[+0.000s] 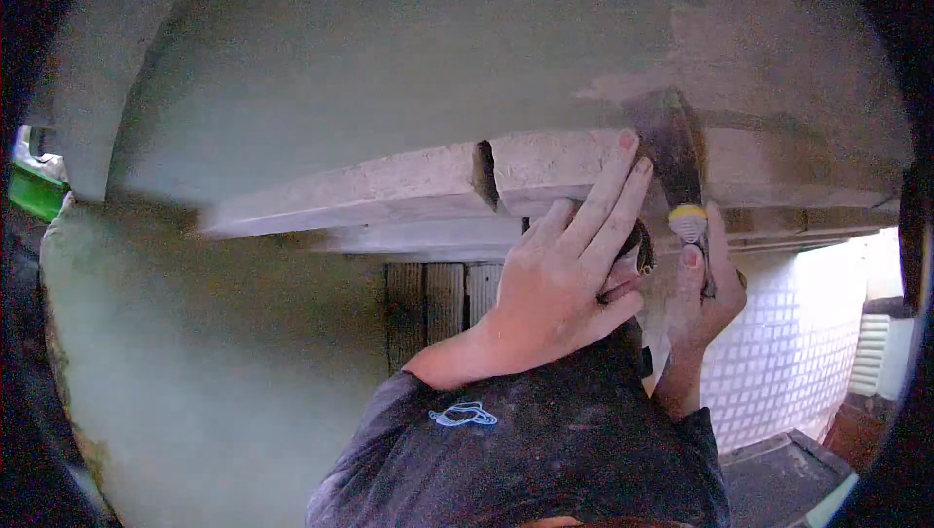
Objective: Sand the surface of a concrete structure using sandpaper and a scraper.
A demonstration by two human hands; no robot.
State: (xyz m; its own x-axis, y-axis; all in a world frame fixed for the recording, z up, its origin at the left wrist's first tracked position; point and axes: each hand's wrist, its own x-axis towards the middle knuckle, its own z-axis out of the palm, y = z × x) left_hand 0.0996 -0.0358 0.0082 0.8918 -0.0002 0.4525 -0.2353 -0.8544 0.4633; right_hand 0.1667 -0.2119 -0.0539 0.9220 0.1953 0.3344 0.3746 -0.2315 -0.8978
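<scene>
My right hand [704, 294] grips the pale handle of a putty knife [673, 156], with a yellow collar at its top. The wide dark blade points up the picture and lies over a plastered ledge [408, 174] and the coated surface above it. My left hand [562, 287] is beside the blade, back towards me, thumb apart and two fingers stretched out. Those fingertips are at the ledge next to the blade's left edge; whether they touch the blade I cannot tell. Pale dust covers both hands. Partly hidden behind my left hand is a dark item I cannot identify.
A narrow gap [484, 174] splits the ledge. Greenish plaster [175, 382] spans the left side, and ribbed panels [445, 294] are behind my left wrist. At right are white tiling [781, 345], a radiator [868, 356] and a dark flat-topped object [784, 469]. Something green [36, 188] is far left.
</scene>
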